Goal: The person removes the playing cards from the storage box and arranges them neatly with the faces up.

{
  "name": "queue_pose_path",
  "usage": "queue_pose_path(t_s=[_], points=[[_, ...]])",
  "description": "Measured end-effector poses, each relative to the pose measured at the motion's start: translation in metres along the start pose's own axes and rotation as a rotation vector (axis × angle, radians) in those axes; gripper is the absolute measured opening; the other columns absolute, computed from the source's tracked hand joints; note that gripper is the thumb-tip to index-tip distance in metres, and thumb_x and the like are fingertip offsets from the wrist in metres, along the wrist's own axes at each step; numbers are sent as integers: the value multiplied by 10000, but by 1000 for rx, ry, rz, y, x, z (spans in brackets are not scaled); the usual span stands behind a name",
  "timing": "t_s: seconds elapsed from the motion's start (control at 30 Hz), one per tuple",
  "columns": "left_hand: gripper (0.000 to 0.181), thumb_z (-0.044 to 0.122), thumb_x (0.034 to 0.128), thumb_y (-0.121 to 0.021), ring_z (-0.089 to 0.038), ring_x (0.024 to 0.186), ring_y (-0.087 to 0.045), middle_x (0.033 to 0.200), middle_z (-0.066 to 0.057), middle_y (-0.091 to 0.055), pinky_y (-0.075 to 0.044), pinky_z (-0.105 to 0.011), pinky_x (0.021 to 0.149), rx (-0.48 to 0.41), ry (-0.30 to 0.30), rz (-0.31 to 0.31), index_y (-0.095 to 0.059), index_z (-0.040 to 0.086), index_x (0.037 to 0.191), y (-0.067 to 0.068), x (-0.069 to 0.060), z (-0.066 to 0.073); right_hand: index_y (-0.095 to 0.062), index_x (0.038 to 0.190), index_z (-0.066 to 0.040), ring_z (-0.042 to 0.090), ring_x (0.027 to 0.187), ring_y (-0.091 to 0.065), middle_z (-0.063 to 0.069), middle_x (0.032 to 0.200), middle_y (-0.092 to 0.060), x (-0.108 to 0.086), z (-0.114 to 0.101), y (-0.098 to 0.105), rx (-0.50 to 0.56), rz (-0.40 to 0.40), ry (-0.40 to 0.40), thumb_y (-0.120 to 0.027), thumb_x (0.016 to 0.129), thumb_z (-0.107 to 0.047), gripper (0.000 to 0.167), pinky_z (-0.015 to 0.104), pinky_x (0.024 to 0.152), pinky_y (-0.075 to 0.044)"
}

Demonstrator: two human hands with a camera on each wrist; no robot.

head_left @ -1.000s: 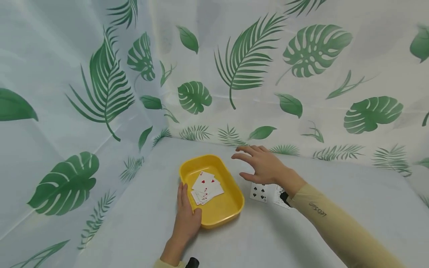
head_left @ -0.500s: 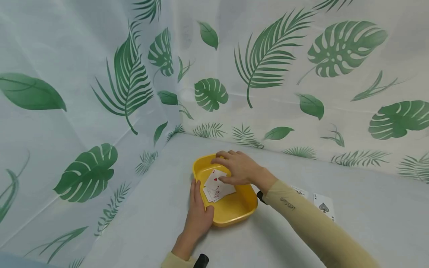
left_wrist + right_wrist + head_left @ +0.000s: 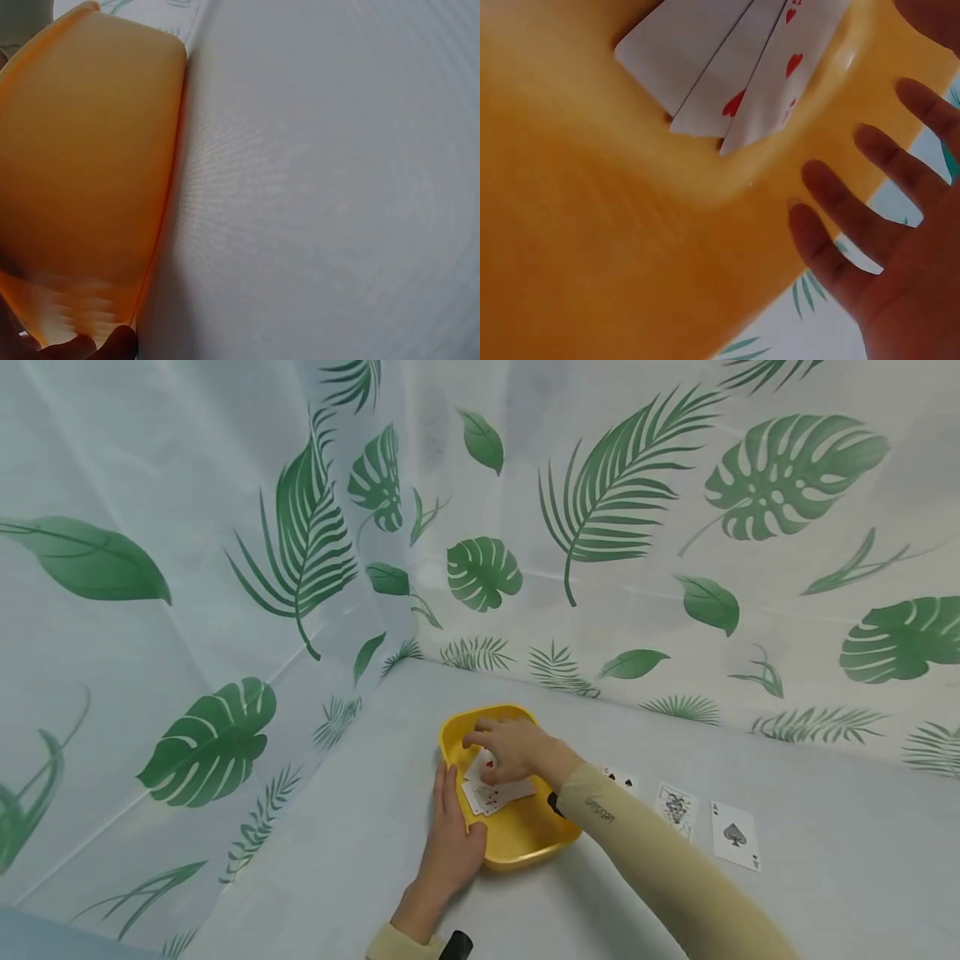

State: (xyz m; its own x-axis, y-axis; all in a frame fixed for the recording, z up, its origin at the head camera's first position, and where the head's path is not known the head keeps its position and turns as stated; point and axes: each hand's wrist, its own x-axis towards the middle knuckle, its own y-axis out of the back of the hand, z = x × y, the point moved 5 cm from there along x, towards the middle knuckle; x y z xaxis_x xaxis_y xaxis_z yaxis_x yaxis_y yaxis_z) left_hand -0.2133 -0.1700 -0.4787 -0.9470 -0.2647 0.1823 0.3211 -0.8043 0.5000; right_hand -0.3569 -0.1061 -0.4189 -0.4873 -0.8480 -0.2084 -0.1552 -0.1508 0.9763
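A yellow plastic tray [image 3: 528,831] stands on the pale surface, with several white playing cards [image 3: 510,792] fanned on its floor. Red hearts show on some of them in the right wrist view. My left hand [image 3: 453,852] holds the tray's near left side, its fingers along the outer wall and the thumb at the rim; fingertips touch that wall in the left wrist view. Over the tray is my right hand [image 3: 516,750], fingers spread and bent a little, holding nothing. In the right wrist view, its fingers [image 3: 832,199] are apart from the cards.
Right of the tray lie an ace of spades [image 3: 735,835], an ornate card [image 3: 677,810] and another spade card [image 3: 621,779] partly covered by the right sleeve. A white backdrop [image 3: 525,610] with green leaves rises behind and to the left.
My right hand has moved left from above the table cards to over the tray. The head view has shifted, so the ace now shows fully. The left hand keeps its place on the tray.
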Motion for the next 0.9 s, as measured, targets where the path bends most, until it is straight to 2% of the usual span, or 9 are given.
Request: queue_pose_path(t_s=[0.13,0.3,0.43,0.63,0.9], points=[[851,11,841,-533,-364,1375,-369,1674,-140,-18,-397,-523,1034,-2,-1,1,-128,-10,1589,0,1,0,-570,1404,-317,279,1211,-532,11,1471,-464,6,-1,-6,-10,-65,-42,-716,878,-405,553,453,1001,-426],[860,22,832,-531,-350,1396,-342,1679,-109,-9,-391,-524,1037,2,6,3,-133,10,1594,0,2,-1,-583,1382,-339,274,1150,-522,3,1426,-464,11,-2,-13,-23,-106,-75,-760,847,-442,573,453,975,-432],[867,22,821,-528,-341,1406,-328,1680,-102,-5,-382,-524,1044,4,11,5,-138,15,1595,0,2,-1,-582,1370,-337,308,1140,-515,-7,1376,-476,13,-2,-17,-36,-125,-89,-786,817,-485,608,472,957,-440],[864,25,823,-526,-340,1357,-383,1676,-135,-17,-409,-510,1015,-6,12,6,-135,13,1593,1,1,-1,-583,1344,-347,348,1201,-492,1,1430,-457,17,0,-21,-18,-142,-110,-804,800,-498,606,501,963,-437],[856,31,840,-534,-331,1323,-413,1674,-146,-18,-434,-498,982,-9,-1,4,-129,14,1594,0,1,-2,-597,1287,-372,344,1169,-463,0,1444,-433,19,5,-20,25,-161,-158,-824,778,-506,573,514,933,-449]])
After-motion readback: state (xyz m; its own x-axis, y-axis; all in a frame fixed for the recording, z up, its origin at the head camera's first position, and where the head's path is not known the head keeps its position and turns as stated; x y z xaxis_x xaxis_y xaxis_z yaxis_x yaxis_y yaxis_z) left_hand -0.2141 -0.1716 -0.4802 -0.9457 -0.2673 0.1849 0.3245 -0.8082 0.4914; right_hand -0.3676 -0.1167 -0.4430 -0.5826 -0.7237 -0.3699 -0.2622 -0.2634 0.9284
